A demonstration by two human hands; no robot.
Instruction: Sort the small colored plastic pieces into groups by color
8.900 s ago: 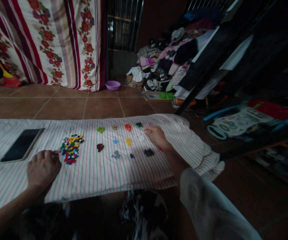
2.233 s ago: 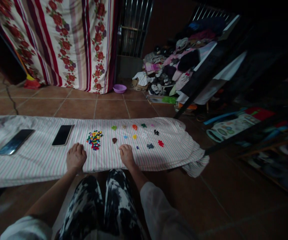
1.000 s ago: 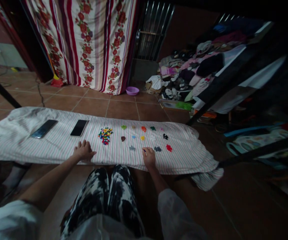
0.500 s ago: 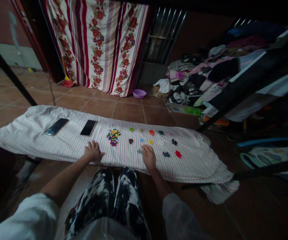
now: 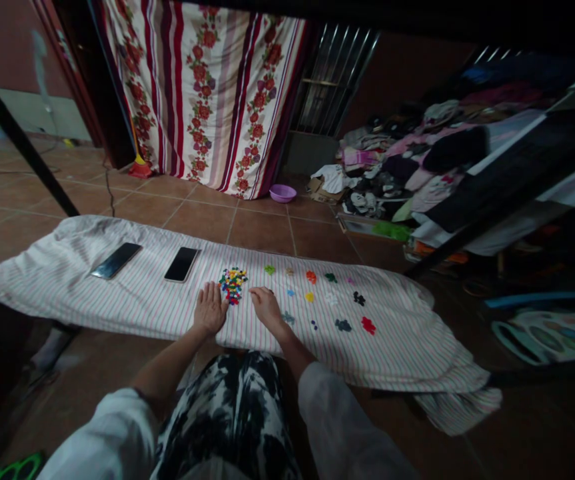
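Note:
My left hand lies flat on the striped cloth, fingers stretched out, at the near left edge of a mixed pile of tiny coloured pieces. My right hand hovers just right of that pile, fingers curled together; anything in them is too small to make out. Sorted clusters lie to the right: lime green, orange, yellow, black, red, dark grey and others. A few dark blue pieces lie near the front.
Two phones, one at far left and one nearer the pile, lie on the cloth. Beyond it are a purple basin, a floral curtain and heaped clothes. Dark poles flank the cloth.
My right hand has moved left from the sorted clusters towards the mixed pile, uncovering the dark blue pieces and covering the brown cluster. My left hand has shifted right, up to the mixed pile.

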